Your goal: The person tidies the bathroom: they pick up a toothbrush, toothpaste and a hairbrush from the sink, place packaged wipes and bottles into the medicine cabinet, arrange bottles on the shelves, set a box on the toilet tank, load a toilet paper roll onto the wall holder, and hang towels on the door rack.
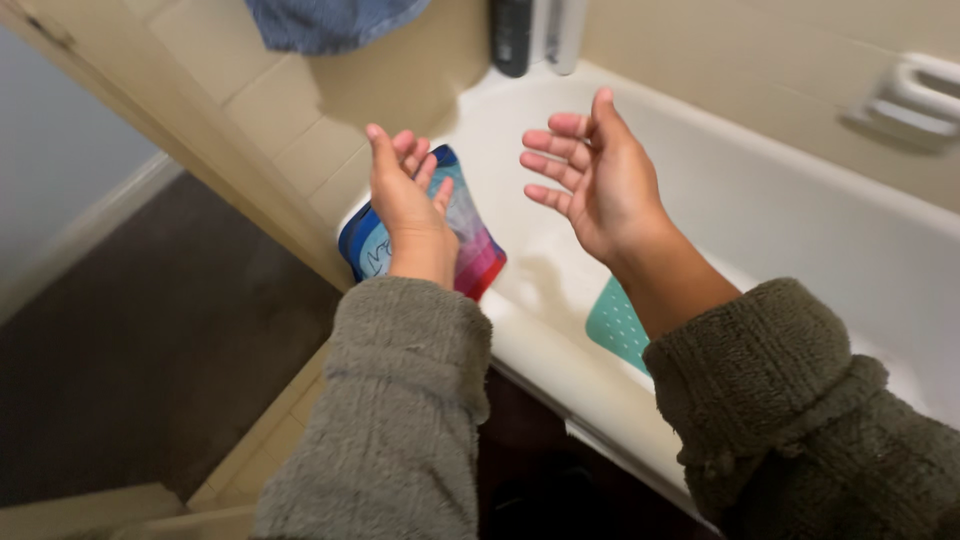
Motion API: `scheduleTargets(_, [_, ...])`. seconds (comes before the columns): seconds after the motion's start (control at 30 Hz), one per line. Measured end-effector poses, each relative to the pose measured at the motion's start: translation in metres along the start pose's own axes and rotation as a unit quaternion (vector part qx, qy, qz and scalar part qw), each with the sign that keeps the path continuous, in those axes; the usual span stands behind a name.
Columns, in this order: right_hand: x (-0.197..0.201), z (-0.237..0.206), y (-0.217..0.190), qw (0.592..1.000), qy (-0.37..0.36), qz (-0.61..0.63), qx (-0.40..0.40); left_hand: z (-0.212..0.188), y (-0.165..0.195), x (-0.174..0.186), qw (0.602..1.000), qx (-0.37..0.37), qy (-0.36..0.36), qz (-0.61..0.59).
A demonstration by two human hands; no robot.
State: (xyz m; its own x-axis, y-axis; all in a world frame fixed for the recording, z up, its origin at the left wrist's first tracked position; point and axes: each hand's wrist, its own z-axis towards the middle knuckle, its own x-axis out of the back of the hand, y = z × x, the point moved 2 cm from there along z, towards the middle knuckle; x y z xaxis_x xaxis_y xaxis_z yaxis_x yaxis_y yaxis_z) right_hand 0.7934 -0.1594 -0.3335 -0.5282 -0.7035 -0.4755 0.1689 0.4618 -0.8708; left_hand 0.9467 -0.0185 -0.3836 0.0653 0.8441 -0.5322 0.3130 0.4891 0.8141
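left hand (405,200): open, fingers loosely curled, holds nothing; hovers over a multicoloured pouch (470,240) lying on the corner rim of the white bathtub (760,210), partly hiding it. right hand (595,175): open, palm inward, empty, above the tub. teal mat (615,325): mostly hidden behind the right sleeve. dark bottles (512,35): cut off at the frame top.
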Motion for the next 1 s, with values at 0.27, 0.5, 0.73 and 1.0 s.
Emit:
scheduleTargets(0.27, [0.055, 0.104, 0.163, 0.987, 0.041, -0.006, -0.155, 0.102, -0.131, 0.065, 0.989, -0.047, 0.053, 0.129])
scheduleTargets(0.5, [0.087, 0.148, 0.289, 0.970, 0.051, -0.012, -0.237, 0.165, -0.188, 0.112, 0.899, -0.138, 0.012, 0.416])
scheduleTargets(0.73, [0.106, 0.146, 0.365, 0.871, 0.158, -0.325, -0.332, 0.182, -0.183, 0.163, 0.606, -0.057, -0.029, 0.793])
scheduleTargets(1.0, [0.112, 0.160, 0.376, 0.908, 0.191, -0.254, -0.275, 0.195, -0.171, 0.179, 0.585, 0.072, -0.083, 0.803])
